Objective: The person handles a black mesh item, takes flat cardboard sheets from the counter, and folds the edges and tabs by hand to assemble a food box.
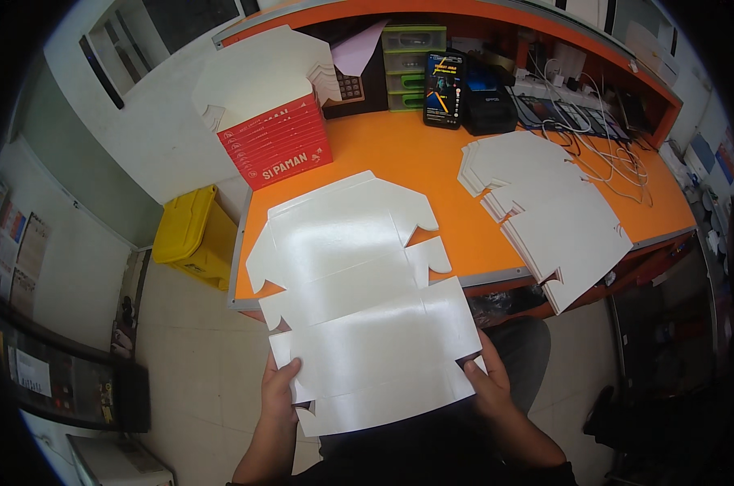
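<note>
A flat, die-cut cardboard box blank lies before me, its white inner face up. Its far part rests on the orange desk, and its near part juts over the edge above my lap. My left hand grips the near left edge, thumb on top. On the near right edge my right hand pinches a side flap, also thumb up; the fingers of both hands are hidden underneath. To the right lies a stack of similar flat blanks. Behind on the left stands a pile of partly folded red boxes with white lids raised.
The orange desk holds a phone propped upright, a black device, a small drawer unit and tangled white cables. A yellow bin stands on the floor left of the desk.
</note>
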`<state>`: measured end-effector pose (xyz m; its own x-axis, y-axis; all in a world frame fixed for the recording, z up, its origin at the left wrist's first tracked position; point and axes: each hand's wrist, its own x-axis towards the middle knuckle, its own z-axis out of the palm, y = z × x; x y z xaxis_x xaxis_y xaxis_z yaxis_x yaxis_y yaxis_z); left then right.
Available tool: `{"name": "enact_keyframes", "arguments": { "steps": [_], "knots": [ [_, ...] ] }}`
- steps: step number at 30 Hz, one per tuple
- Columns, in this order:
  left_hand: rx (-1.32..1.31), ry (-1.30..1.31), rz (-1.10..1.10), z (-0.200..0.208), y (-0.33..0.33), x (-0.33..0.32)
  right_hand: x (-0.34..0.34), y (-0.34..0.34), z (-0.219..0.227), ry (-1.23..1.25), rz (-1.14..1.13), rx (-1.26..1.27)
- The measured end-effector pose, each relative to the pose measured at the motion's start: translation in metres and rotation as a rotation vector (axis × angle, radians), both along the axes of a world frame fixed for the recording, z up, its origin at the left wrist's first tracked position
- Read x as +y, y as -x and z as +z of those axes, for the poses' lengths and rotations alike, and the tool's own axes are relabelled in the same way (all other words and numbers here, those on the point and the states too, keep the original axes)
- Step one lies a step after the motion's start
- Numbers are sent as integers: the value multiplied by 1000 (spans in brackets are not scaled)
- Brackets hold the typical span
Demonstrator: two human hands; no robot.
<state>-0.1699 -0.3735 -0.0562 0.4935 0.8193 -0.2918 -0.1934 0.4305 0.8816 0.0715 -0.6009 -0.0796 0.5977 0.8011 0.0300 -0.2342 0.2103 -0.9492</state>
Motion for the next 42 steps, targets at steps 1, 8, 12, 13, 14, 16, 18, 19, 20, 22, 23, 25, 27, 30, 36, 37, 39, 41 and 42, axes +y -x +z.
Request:
{"name": "enact_keyframes", "arguments": {
  "steps": [1,8,12,13,14,16,18,19,20,22,23,25,27,30,36,37,39,41,42],
  "knots": [
    [3,11,14,2,-1,-1,1,-2,3,4,7,-100],
    [30,-43,24,7,1,10,11,-11,18,-10,73,-232],
    [54,-84,58,9,2,14,18,-12,22,-14,97,-322],
    [84,-121,74,11,3,15,20,-13,23,-26,98,-330],
    [86,-119,74,14,4,17,19,-14,23,-24,98,-328],
    [-52,-171,6,20,9,21,14,-20,21,-25,328,-34],
    [-14,-176,-14,14,18,24,7,-41,0,-90,444,85],
    [24,-179,-33,7,22,24,5,-47,-6,-154,560,204],
    [26,-180,-31,-3,26,21,4,-45,-5,-155,563,206],
    [38,-116,-166,-21,30,13,0,-39,0,-15,425,246],
    [45,-140,-168,-26,27,6,1,-32,1,22,352,240],
    [16,-107,-199,-33,25,-5,-1,-23,-8,109,237,228],
    [6,-52,-226,-39,24,-14,-10,-15,-14,194,120,214],
    [30,-78,-273,-45,26,-21,-27,-7,-10,154,73,160],
    [-53,-56,-404,-41,35,-25,-59,22,-10,123,-58,151],
    [-45,-54,-414,-40,35,-26,-62,25,-11,124,-67,159],
    [-49,-15,-407,-39,34,-29,-67,32,-13,68,-107,136],
    [-24,-4,-445,-41,33,-28,-73,40,-16,61,-157,127],
    [-5,3,-473,-41,31,-28,-76,43,-17,52,-196,111]
  ]
}}
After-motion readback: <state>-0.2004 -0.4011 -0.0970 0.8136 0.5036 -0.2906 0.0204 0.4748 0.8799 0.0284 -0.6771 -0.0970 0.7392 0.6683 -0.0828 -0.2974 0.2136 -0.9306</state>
